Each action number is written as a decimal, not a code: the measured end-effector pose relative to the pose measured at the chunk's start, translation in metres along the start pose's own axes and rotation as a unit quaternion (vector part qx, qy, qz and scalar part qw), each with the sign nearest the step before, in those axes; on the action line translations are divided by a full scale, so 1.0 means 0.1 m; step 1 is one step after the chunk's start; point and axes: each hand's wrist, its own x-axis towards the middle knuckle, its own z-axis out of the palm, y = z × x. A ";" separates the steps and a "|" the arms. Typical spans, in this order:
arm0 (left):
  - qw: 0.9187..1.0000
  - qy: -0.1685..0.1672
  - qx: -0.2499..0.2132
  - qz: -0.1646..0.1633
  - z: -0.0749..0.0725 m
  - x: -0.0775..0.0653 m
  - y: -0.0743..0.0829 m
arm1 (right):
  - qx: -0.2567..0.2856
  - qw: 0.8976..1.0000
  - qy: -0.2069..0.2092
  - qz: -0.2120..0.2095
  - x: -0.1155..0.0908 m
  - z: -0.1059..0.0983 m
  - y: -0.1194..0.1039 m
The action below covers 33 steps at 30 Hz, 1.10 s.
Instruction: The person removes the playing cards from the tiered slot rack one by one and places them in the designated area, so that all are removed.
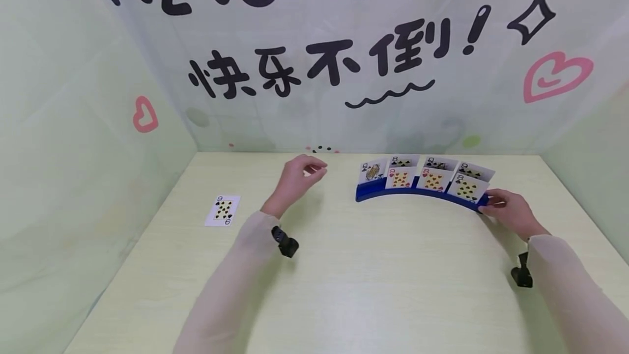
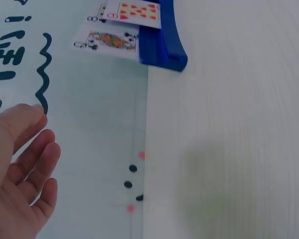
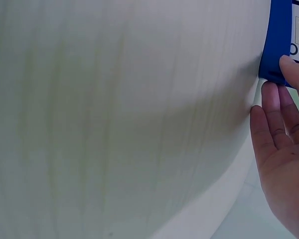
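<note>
A curved blue playing card holder (image 1: pixel 372 188) stands on the table at the right, with several cards upright in two rows. At its right end, my right hand (image 1: pixel 511 214) grips the holder, thumb in front and fingers behind; the right wrist view shows this thumb on the blue end (image 3: pixel 278 40). My left hand (image 1: pixel 297 179) hovers over the table left of the holder, fingers loosely bent and holding nothing. A queen card (image 1: pixel 372 172) stands alone in the leftmost place. Flat on the table at the left lies a nine of spades (image 1: pixel 223 210).
The pale wooden table (image 1: pixel 373 277) meets a printed cloth backdrop (image 1: pixel 275 119) just behind the holder. Cloth walls (image 1: pixel 73 179) also rise on both sides. A small black camera (image 1: pixel 287 246) is strapped to each wrist.
</note>
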 end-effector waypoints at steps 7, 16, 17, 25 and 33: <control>0.999 -0.019 -0.027 0.005 0.38 0.14 0.28 | -0.001 1.000 -0.001 0.002 -0.01 -0.01 0.00; 0.999 0.006 -0.034 -0.021 0.66 0.26 0.44 | 0.002 1.000 -0.004 0.010 -0.02 0.00 0.02; 0.999 0.008 -0.035 -0.021 0.68 0.27 0.44 | 0.002 1.000 -0.004 0.010 -0.02 0.00 0.02; 0.998 0.025 -0.048 -0.028 0.79 0.28 0.48 | 0.005 1.000 -0.004 0.000 -0.02 0.00 0.02; 0.999 0.038 -0.021 -0.024 0.83 0.28 0.50 | 0.006 1.000 -0.002 -0.003 -0.03 0.00 0.03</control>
